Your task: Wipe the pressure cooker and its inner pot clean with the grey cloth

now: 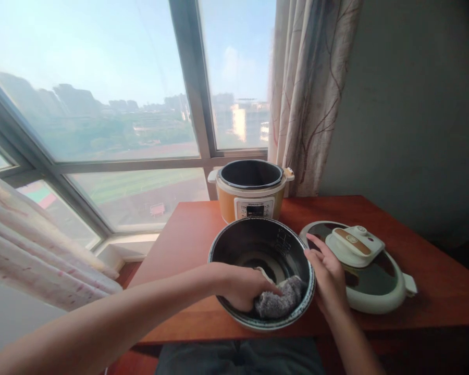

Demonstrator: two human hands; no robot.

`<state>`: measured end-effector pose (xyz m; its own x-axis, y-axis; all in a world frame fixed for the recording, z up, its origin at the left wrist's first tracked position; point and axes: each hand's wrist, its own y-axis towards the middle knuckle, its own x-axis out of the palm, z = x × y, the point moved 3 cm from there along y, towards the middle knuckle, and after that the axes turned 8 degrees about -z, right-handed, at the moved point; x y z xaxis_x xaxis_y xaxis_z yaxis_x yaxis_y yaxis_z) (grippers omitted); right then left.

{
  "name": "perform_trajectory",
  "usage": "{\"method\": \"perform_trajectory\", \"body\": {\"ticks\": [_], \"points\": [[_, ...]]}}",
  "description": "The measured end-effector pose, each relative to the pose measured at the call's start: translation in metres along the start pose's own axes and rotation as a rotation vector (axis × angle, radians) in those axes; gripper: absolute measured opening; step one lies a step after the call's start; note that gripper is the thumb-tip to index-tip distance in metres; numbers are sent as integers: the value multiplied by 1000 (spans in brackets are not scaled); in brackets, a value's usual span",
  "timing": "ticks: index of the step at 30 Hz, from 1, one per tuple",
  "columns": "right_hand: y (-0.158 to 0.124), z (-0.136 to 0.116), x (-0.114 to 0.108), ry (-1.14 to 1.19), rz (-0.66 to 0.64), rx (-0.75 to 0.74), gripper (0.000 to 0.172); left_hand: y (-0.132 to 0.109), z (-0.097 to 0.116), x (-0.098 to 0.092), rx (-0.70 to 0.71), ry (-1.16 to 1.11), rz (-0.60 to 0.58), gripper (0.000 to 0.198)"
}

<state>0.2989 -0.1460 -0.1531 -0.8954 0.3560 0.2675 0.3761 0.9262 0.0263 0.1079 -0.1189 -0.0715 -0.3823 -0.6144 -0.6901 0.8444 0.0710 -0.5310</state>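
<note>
A dark inner pot (242, 245) with a speckled rim is tilted toward me at the table's front edge. My left hand (248, 287) reaches down inside it, closed on a grey fuzzy cloth (277, 303) that lies against the pot's lower right wall. Some of the left fingers are hidden by the cloth. At the pot's right side, my right hand (328, 271) grips the rim, with the thumb at the edge and the other fingers partly behind the wall.
Behind the pot stands an orange and white cooker body (226, 200) with a control panel. A round lid (375, 297) with a white handle lies on the right of the wooden table (437, 291). Curtains (308, 94) hang beside the large window (121, 62).
</note>
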Motion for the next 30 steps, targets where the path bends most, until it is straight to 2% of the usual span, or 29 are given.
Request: {"method": "perform_trajectory", "body": {"ticks": [3, 6, 10, 12, 15, 18, 21, 23, 28, 30], "points": [[12, 0, 0, -8, -76, 43, 62, 0, -5, 2, -52, 35, -36, 70], [9, -1, -2, -87, -53, 11, 59, 2, -5, 2, -35, 40, 7, 71], [-25, -6, -4, -251, 61, -48, 67, 5, -7, 5, 3, 96, 60, 59], [-48, -6, -1, -312, 77, -46, 72, 7, -7, 7, 0, 115, 74, 56], [-74, -3, 8, -306, 91, -41, 77, 9, -4, 7, -17, 111, 100, 50], [-83, 0, 18, -259, 126, -65, 81, 12, 0, 5, -79, 45, 137, 37], [-84, 4, 23, -246, 126, -109, 80, 18, 1, 5, -135, -119, 211, 25], [-84, 7, 21, -255, 130, -127, 78, 24, 2, 5, -130, -308, 306, 22], [-90, 16, 15, -259, 61, -108, 78, 42, 1, 11, -157, -1049, 652, 35], [-91, 19, 13, -240, 51, -98, 78, 47, 2, 13, -196, -1187, 724, 38]]}}
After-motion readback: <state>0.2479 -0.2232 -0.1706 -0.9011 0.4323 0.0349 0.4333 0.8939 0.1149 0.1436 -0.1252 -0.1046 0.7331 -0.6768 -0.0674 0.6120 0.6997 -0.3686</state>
